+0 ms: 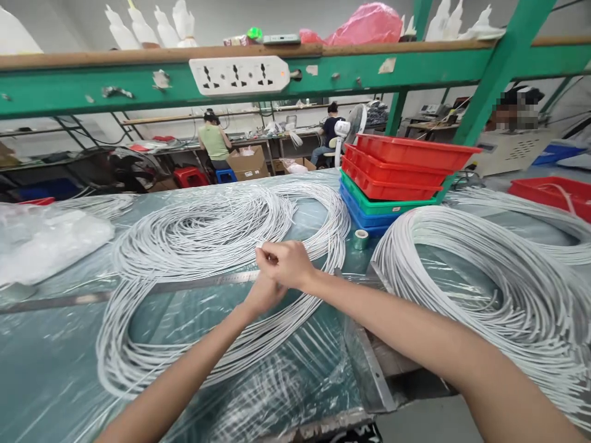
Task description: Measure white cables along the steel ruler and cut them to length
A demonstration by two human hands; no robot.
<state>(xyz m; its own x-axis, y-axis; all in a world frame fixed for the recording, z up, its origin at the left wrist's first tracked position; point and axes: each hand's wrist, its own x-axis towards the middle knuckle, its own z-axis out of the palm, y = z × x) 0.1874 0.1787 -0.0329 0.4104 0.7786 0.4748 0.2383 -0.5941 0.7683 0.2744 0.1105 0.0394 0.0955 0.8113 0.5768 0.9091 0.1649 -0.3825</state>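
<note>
My right hand (290,263) is closed in a pinch, with its wrist crossing over my left hand (266,291). The left fingers are curled too, pressed up close under the right ones. Whatever they grip is too small or hidden to make out. Both hands hover over coils of thin white cable (198,237) lying on the plastic-covered table. A long steel ruler (207,282) runs behind and beneath the hands. Another thick coil of white cable (415,264) lies to the right of my right forearm.
Stacked red, green and blue trays (397,175) stand behind a tape roll (361,239). A clear plastic bag (50,237) lies at left. A metal bracket (369,369) sits at the front edge. Overhead runs a green shelf beam with a power strip (240,75). Two people sit farther back.
</note>
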